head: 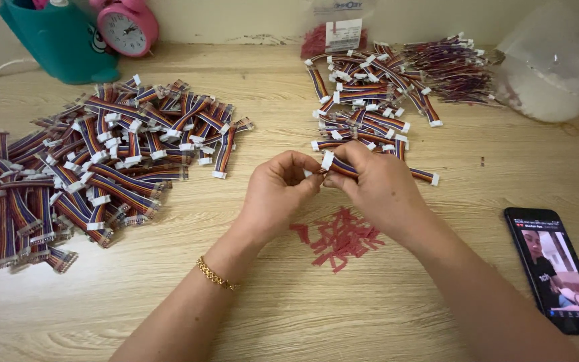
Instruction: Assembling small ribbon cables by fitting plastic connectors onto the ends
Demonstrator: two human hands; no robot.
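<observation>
Two hands meet over the middle of the wooden table (289,315). The left hand (277,191) and right hand (374,184) both pinch one short striped ribbon cable (340,166) between their fingertips, its white connector sticking up between the thumbs. A gold bracelet (217,275) sits on the left wrist. Just below the hands lies a small scatter of red bits (340,238). A big heap of cables (82,167) covers the left side; a smaller heap (370,100) lies just behind the hands. At the back left, a teal holder (55,40) stands beside a pink clock (127,25); its contents are cut off by the frame. A clear bag (554,64) at the far right holds something pale, unclear what. A small bag of red pieces (333,30) stands behind the smaller heap. A phone (556,268) lies right.
</observation>
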